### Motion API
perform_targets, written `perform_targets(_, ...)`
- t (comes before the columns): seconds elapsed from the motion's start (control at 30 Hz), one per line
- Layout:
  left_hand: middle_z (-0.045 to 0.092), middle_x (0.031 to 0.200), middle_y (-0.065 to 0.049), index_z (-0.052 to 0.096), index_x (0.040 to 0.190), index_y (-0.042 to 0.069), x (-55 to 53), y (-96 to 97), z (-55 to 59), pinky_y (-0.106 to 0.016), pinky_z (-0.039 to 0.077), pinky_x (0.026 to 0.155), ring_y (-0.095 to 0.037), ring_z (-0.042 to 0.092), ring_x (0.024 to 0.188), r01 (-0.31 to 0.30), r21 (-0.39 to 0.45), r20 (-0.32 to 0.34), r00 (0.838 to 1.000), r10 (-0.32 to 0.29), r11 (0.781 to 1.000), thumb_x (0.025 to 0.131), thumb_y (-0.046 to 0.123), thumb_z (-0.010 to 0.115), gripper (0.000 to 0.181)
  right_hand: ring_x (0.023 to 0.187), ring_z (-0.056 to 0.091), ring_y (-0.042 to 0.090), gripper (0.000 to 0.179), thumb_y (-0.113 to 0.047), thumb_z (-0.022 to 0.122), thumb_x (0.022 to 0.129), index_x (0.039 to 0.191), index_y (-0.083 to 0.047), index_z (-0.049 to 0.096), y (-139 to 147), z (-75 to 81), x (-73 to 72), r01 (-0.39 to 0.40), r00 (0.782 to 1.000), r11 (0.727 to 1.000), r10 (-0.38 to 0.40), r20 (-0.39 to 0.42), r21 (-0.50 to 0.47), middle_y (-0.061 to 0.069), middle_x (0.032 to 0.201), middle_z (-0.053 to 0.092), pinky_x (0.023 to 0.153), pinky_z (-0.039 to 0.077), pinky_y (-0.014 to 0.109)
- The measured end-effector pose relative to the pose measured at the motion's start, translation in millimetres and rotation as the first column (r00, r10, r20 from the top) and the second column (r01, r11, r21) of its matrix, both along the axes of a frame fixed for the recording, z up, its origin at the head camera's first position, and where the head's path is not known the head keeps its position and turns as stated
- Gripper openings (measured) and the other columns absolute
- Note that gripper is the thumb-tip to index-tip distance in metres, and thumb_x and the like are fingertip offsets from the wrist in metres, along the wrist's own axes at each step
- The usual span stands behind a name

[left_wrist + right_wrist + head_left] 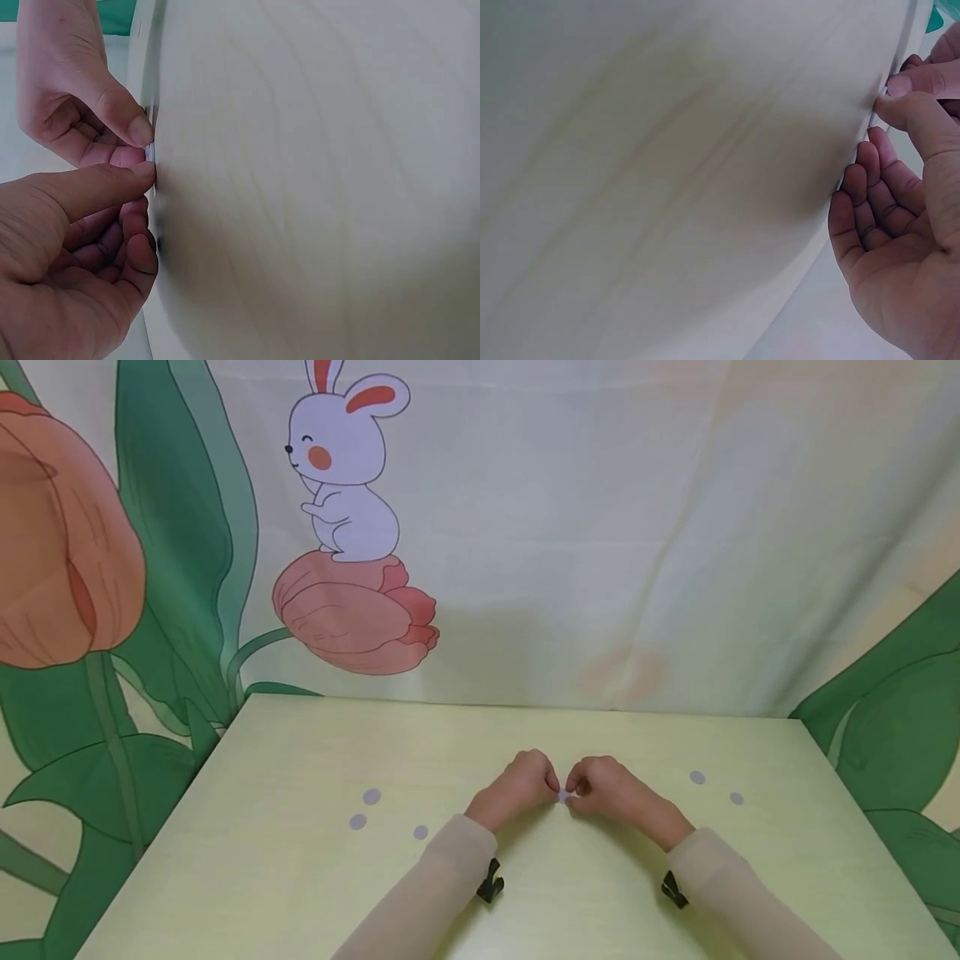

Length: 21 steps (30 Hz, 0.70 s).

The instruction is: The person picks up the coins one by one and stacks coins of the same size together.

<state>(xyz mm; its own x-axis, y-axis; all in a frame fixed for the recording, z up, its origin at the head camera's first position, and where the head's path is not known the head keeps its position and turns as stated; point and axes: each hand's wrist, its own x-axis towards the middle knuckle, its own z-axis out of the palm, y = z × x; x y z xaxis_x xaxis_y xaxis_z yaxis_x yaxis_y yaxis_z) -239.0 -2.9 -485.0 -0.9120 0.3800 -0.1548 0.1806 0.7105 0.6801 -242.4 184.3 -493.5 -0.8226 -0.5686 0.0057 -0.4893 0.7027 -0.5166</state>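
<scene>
Both hands meet fingertip to fingertip low over the middle of the table. A small pale lilac disc (562, 796) shows between them, partly covered by the fingers. My left hand (519, 787) pinches its left edge, thumb forward. From the other side, my right hand (617, 789) pinches the right edge with thumb and forefinger. In the left wrist view only a thin whitish sliver of the disc (150, 153) is visible between the two thumbs. The right wrist view has the right hand (900, 202) with its other fingers bent along the tabletop.
Several similar discs lie flat on the pale wooden table (300, 893): three to the left, including one disc (372, 796), and two to the right, including another disc (697, 777). Behind the table's far edge hangs a printed cloth (525, 527) with a rabbit and tulips.
</scene>
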Motion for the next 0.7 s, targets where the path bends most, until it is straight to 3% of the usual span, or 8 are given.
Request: perform_targets(0.7,0.073,0.084,-0.003,0.079,0.08,0.002,4.3,-16.9,2.1,-0.027,0.052,0.074,-0.012,0.056,0.079,-0.008,0.014,0.006,1.0,0.008,1.0,0.086,0.001,0.079,0.006,0.075,0.056,0.01,0.01,-0.009,0.079,0.085,0.089,-0.003,0.072,-16,1.6,-4.1,-0.051,0.998,0.999,0.052,0.038,-0.009,0.0,0.082,0.066,0.071,0.05,0.026)
